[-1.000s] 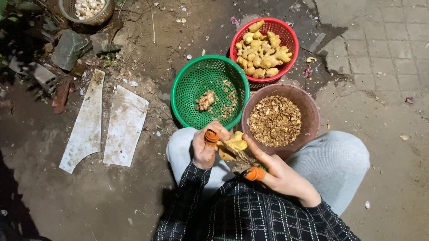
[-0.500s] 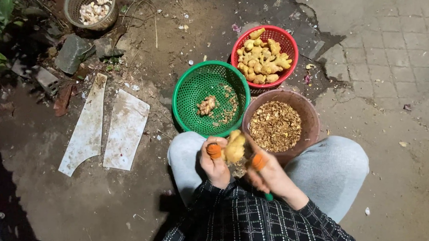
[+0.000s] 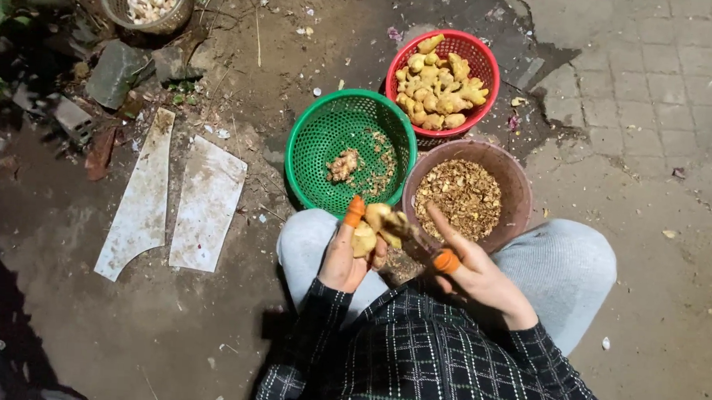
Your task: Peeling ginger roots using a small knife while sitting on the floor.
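My left hand (image 3: 342, 255) grips a knobbly yellow piece of ginger (image 3: 372, 229) over my knees, an orange cot on its thumb. My right hand (image 3: 473, 269), with an orange cot on one finger, holds a thin blade (image 3: 407, 231) against the ginger. Just beyond my hands stand a green basket (image 3: 315, 138) with a few peeled bits, a brown bowl (image 3: 518, 191) full of peelings, and a red basket (image 3: 482, 65) heaped with unpeeled ginger.
Two flat white broken slabs (image 3: 172, 200) lie on the dirt at left. A grey basket (image 3: 144, 3) with pale pieces sits at top left beside stones and plants. Paving blocks (image 3: 657, 77) cover the ground at right.
Both hands have shifted the ginger slightly forward toward the baskets and turned it; the blade now lies across its right side.
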